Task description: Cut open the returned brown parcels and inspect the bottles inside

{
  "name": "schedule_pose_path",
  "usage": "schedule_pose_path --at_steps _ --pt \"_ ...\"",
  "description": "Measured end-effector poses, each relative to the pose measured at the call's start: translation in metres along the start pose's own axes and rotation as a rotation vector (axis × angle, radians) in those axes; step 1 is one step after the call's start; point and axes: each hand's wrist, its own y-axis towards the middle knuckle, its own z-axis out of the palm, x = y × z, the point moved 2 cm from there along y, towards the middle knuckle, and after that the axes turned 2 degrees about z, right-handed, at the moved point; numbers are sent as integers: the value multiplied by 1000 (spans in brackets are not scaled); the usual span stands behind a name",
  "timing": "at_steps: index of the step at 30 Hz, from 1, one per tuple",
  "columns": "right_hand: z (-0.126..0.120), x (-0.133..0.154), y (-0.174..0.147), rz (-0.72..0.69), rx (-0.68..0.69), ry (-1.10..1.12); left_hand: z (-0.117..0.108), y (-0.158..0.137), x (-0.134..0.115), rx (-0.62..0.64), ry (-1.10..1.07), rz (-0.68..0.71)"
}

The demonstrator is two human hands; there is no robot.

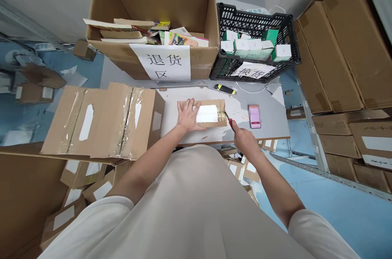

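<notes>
A small cardboard box [221, 120] with a white label [207, 113] and clear tape at its right end lies flat on the table in front of me. My left hand [187, 117] rests spread on the left part of this box. In my right hand [244, 138] is a red-handled tool with a dark, narrow tip, seemingly a utility knife [231, 124]. Its tip touches or sits just above the taped right end of the box; I cannot tell which. The fingers are wrapped round the handle.
Behind stand a large open carton [113, 55] of books and a black crate [255, 13] of green-white boxes. A yellow-black cutter [225, 89] and a phone [254, 116] lie on the table [272, 122]. Taped cartons [101, 120] stand left; shelved boxes [346, 46] rise at right.
</notes>
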Motion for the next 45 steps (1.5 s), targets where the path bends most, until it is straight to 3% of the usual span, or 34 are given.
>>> schedule_pose_path --at_steps 6,16,23,26,29,32,34,39,45 --pt "10 -7 8 -46 -44 54 1 2 1 3 -7 28" --pt "13 -4 -6 -43 -70 121 -1 1 -2 19 8 -5" --pt "36 -15 -30 5 -52 250 -1 1 -1 22 26 1" --pt "51 -28 -33 93 -139 467 0 1 0 13 20 16" --pt "70 -28 -23 171 -245 999 0 1 -3 4 22 -12" --pt "85 -2 7 142 -267 1593 -6 1 -7 -37 40 -150" --pt "87 24 33 93 -228 1820 -11 -2 -6 -77 44 -257" --pt "66 68 86 -43 -127 1929 -13 -28 15 -137 -54 -319" --pt "48 65 106 -144 -156 1868 13 -67 36 -185 -451 -264"
